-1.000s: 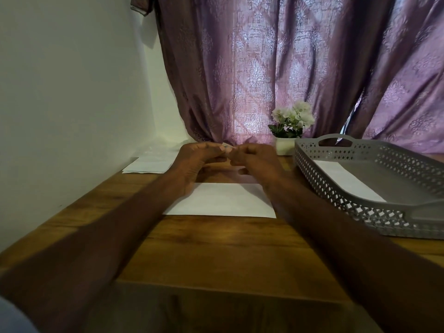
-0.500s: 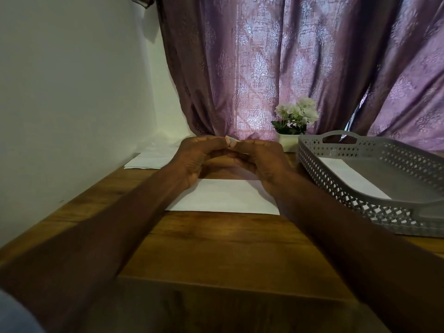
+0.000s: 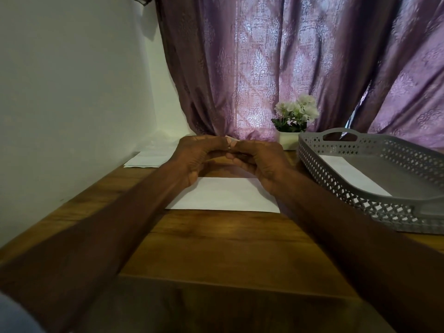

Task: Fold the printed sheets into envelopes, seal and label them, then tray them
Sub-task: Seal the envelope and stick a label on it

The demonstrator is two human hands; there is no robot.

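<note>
Hands (image 3: 231,153) still pinching small strip (image 3: 232,140), unmoved.

Glossy wooden table (image 3: 216,248), perforated matt grey plastic tray (image 3: 360,188), embossed cloth curtain (image 3: 264,68).

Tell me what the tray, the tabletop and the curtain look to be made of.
Tray: grey matte plastic, judging by its moulded lattice walls and cut-out handle.
Tabletop: brown wood or wood-look laminate; the grain streaks show, with a soft sheen. Which of the two cannot be told.
Curtain: woven purple fabric with a raised damask pattern, hanging in folds, light glowing through.
</note>
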